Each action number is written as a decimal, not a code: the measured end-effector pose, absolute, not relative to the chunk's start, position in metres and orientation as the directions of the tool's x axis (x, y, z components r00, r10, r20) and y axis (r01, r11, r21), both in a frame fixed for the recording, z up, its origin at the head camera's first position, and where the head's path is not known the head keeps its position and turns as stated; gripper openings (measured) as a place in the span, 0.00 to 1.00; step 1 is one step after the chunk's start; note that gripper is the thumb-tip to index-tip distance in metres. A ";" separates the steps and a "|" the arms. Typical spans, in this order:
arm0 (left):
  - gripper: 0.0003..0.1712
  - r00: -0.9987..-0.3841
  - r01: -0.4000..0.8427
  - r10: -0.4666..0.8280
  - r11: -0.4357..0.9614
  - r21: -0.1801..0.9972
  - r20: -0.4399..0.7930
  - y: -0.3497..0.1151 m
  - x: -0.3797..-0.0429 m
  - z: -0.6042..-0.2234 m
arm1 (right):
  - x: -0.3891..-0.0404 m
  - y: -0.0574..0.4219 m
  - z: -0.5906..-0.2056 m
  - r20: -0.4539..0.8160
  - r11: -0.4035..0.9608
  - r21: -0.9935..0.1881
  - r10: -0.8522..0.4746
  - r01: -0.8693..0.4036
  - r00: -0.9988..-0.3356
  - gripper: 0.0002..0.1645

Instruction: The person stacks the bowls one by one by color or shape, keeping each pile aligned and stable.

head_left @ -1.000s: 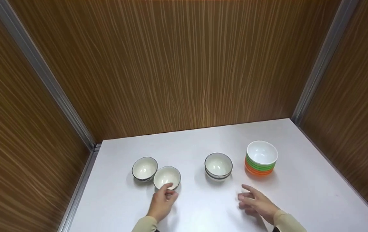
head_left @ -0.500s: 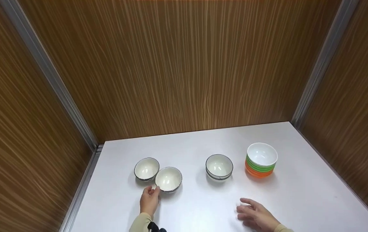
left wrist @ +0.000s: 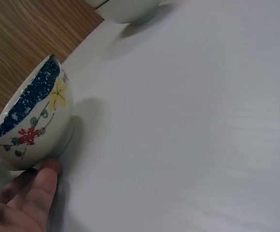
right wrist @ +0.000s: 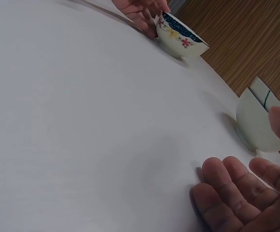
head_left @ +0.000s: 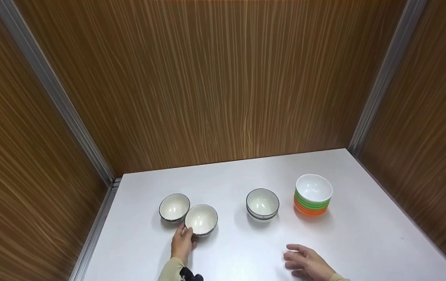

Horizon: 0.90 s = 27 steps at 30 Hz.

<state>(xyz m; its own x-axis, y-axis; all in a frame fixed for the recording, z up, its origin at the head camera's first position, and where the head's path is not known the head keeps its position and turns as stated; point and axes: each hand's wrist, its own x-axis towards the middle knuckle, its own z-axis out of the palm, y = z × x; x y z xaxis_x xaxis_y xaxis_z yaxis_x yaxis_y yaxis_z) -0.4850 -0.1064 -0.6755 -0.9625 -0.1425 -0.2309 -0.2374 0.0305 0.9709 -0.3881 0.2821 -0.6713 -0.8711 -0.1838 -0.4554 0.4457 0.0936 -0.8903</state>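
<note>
My left hand (head_left: pixel 182 245) grips a cream bowl (head_left: pixel 201 219) by its near left side, thumb at the rim and fingers low under the wall. In the left wrist view this bowl (left wrist: pixel 38 121) shows a speckled dark blue band with red and yellow flowers. A second cream bowl (head_left: pixel 174 207) stands right beside it on the left. My right hand (head_left: pixel 309 262) hovers near the front of the table, fingers loosely spread and holding nothing. Nearest to it is a nested pair of bowls (head_left: pixel 262 203), also seen as pale bowls (right wrist: pixel 256 123) in the right wrist view.
A tall stack of bowls (head_left: pixel 312 195), white on top with green and orange below, stands on the right of the white table (head_left: pixel 238 249). Wood-grain panels (head_left: pixel 223 86) enclose the table at the back and sides.
My left hand has moved from the bowl's front to its left side and taken hold there. The right hand has drawn back toward the near edge. The bowls stay about where they were.
</note>
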 end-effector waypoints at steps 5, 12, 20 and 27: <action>0.31 -0.963 -0.230 -0.148 0.021 0.973 -0.225 -0.106 -0.486 -0.674 | -0.388 0.282 -0.671 -0.444 0.092 -0.896 -0.178 0.434 -0.878 0.43; 0.30 -0.952 -0.264 -0.160 0.006 0.964 -0.260 -0.100 -0.485 -0.671 | -0.392 0.276 -0.667 -0.410 0.089 -0.912 -0.193 0.400 -0.891 0.42; 0.29 -0.941 -0.323 -0.113 0.024 0.946 -0.318 -0.085 -0.473 -0.665 | -0.398 0.266 -0.660 -0.388 0.093 -0.922 -0.189 0.377 -0.902 0.44; 0.31 -0.931 -0.359 0.028 0.109 0.927 -0.364 -0.066 -0.456 -0.658 | -0.401 0.258 -0.656 -0.373 0.079 -0.928 -0.211 0.364 -0.904 0.45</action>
